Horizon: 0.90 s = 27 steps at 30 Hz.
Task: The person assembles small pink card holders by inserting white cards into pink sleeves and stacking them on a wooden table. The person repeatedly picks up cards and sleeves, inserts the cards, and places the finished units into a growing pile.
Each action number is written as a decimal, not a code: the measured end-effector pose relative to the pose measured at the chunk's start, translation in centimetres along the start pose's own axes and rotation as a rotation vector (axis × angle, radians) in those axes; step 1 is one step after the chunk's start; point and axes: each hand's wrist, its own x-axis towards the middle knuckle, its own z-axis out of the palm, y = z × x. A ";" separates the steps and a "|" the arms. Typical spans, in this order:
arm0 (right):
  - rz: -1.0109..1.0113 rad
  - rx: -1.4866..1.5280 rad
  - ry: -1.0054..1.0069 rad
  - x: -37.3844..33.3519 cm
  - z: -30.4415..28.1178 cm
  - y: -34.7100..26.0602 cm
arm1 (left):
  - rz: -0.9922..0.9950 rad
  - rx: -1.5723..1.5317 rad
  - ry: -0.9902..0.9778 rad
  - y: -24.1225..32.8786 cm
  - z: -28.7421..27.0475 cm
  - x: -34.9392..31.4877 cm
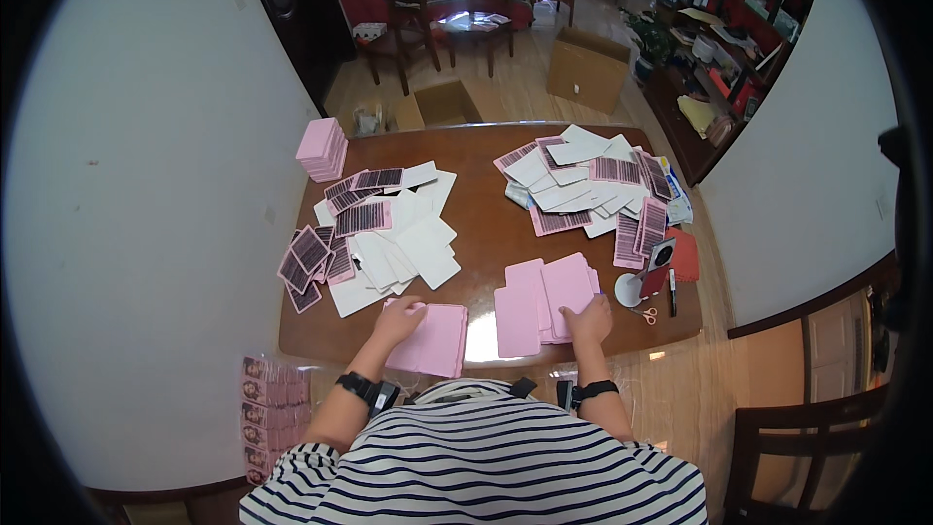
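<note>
My left hand [397, 323] grips the left edge of a neat stack of pink cards [432, 342] at the table's near edge, its thumb along the top. To the right, a looser pile of pink cards [525, 297] lies fanned and overlapping. My right hand [589, 321] holds the right side of that pile, thumb on top and the other fingers hidden at the edge. Beyond my left hand spreads a heap of white sheets [413, 233] mixed with pink-edged, dark-striped cards [362, 219]. A similar heap of white sheets [564, 196] lies at the far right.
A tall pink stack [321, 148] stands at the far left corner. On the right are a phone on a stand [657, 267], a black pen [673, 294], scissors [649, 314] and a red packet [683, 255]. Cardboard boxes [589, 68] sit on the floor beyond the brown table [476, 175].
</note>
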 end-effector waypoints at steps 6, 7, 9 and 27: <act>-0.151 0.194 0.114 0.4 1.0 1.1 | 0.243 -0.036 -0.269 12.6 4.3 4.0; -0.222 0.189 0.187 0.5 0.6 1.1 | 0.288 0.008 -0.269 14.0 4.9 4.0; -0.369 0.294 0.209 0.7 -0.8 0.7 | 0.414 0.074 -0.237 16.0 5.2 4.0; -0.355 1.104 -0.766 -1.4 -5.0 -13.6 | 0.176 -1.167 -0.663 15.5 1.8 3.5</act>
